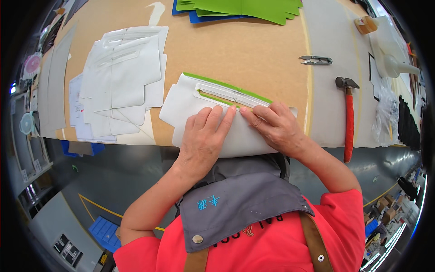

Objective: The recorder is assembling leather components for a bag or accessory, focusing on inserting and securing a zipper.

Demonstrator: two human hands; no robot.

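A white sheet piece (181, 106) with stepped left corners lies on the table before me. A long narrow slot is cut in it, and a green strip (213, 80) runs along its far edge. Another green strip (210, 96) lines the slot's near side. My left hand (201, 136) rests on the piece with fingers stretched out, its index fingertip at the near strip. Close beside it, my right hand (278, 128) has its fingers bent, thumb and index pressed together at the same strip. What lies under the fingertips is hidden.
White cut pieces (129, 77) are stacked at the left. Green sheets (244, 9) lie on blue ones at the far edge. Thread snips (316, 60) and a red-handled hammer (349, 118) lie at the right, near a white plastic bottle (394, 65) and a clear bag (386, 115).
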